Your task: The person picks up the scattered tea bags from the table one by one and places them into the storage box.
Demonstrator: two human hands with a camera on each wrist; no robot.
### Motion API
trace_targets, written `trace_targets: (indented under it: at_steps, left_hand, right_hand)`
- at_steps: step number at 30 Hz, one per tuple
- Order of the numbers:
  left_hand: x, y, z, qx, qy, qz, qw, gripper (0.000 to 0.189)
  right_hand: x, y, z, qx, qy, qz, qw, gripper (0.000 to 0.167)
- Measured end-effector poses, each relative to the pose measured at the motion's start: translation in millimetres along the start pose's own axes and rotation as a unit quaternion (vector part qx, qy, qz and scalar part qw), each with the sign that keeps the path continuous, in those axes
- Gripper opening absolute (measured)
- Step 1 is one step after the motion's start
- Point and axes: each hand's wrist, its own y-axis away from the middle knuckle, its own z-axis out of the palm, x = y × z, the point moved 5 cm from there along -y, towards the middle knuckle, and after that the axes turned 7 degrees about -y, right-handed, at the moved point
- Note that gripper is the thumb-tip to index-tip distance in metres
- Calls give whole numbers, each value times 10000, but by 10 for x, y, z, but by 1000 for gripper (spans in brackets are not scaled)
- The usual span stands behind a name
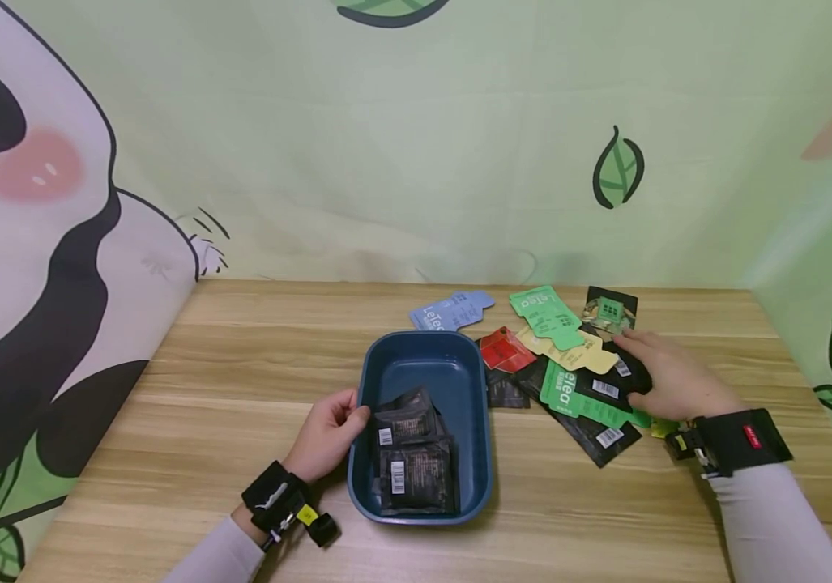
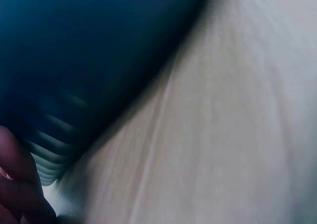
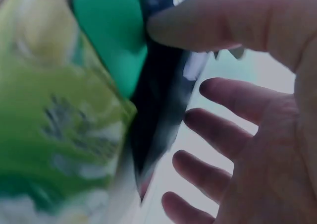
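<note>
My left hand (image 1: 324, 433) grips the left rim of a dark blue plastic bin (image 1: 487, 453), thumb over the edge and fingers outside. Inside the bin lie several black packets (image 1: 416, 478) with white barcode labels. At the pile on the right, my right hand (image 1: 671, 376) reaches over a black packet (image 1: 598, 389) with a barcode. In the right wrist view its thumb (image 3: 188, 26) touches that dark packet, while the other fingers are spread and fairly straight. Beneath the packet runs a green LeTea packet (image 1: 561, 389). The left wrist view shows the bin's outer wall (image 2: 89, 45).
Behind the bin lies a blue packet (image 1: 452, 311). Around the pile are a red packet (image 1: 506, 350), a pale yellow packet (image 1: 583, 355), another green packet (image 1: 547, 314) and a black card-like packet (image 1: 623, 304). A yellow-green packet (image 3: 69, 120) sits by the right wrist. A printed cloth wall (image 1: 459, 162) stands behind.
</note>
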Motion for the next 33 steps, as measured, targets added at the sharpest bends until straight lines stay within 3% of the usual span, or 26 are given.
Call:
trace_targets:
  at_steps: [11,23,28,33]
  left_hand:
    - [10,-3,2,-30,19,-19,10000,26]
    - [2,-2,1,-27,57,-18,10000,26]
    - [-1,-2,0,-37,64,-14,10000,27]
    - [-4,-6,2,-50,48,-71,10000,26]
  right_hand:
    - [-16,-8,28,93,-212,179,9996,94]
    - [88,91,-176,426,-370,754,9956,78]
    - [32,123,-283,771,-310,676,9942,75]
    - [-271,128,-354,990,-333,257,9942,72]
